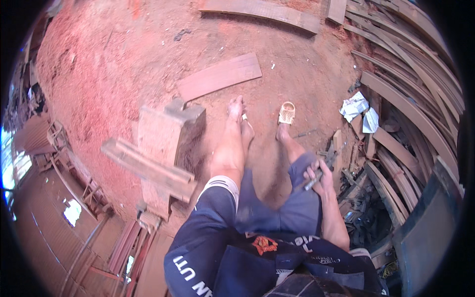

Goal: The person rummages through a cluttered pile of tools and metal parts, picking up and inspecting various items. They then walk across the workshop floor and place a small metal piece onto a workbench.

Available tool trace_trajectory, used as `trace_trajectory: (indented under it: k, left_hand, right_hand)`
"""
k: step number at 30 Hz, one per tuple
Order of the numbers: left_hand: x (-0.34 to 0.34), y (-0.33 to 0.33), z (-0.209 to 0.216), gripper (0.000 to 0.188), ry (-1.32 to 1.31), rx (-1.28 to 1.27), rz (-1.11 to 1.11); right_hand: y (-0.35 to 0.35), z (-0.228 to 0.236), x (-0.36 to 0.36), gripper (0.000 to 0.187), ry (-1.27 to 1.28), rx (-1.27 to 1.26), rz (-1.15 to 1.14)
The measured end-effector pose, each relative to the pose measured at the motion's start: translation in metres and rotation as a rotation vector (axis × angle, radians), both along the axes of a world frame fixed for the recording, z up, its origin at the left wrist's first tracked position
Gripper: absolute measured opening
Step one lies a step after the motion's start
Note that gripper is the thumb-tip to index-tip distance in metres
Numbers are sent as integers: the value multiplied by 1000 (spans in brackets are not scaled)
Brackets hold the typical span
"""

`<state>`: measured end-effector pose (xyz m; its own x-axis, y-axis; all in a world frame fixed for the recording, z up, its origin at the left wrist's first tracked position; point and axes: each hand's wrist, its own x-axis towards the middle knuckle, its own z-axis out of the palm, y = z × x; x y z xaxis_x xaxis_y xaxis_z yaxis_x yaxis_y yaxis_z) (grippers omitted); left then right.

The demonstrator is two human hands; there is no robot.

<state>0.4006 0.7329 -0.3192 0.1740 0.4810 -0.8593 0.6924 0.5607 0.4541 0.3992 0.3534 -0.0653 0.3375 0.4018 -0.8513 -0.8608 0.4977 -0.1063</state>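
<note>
My left arm reaches forward past a wooden bench block (158,133). At its end my left hand (236,106) is small and blurred, in front of my left foot, and its finger position is unclear. Near my right knee, my right hand (320,177) is closed around a slim grey metal tool (309,186); motion blur hides its kind. Across the bench block lies a grooved wooden piece (148,166). Beyond my feet a flat reddish board (222,76) rests on the ground. A cream sandal (287,114) is on my right foot.
Reddish sawdust (89,109) covers the ground on the left. Long planks (410,106) are stacked along the right, with crumpled whitish sheets (354,107) beside them. A thick curved timber (262,14) lies at the far side. Dark scraps (366,213) fill a space by my right arm.
</note>
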Motion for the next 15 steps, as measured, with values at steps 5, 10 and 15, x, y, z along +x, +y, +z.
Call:
trace_trajectory:
  k: [5, 10, 15]
  left_hand:
    - [26, 41, -161, 75, -6, -146, 397]
    - [44, 80, -212, 92, -49, -91, 771]
    - [59, 100, -207, 77, -107, -63, 868]
  right_hand:
    - [3, -29, 18, 34, -64, 39, -142]
    - [6, -34, 35, 36, -81, 2, -173]
    - [19, -33, 43, 37, -71, -6, -217]
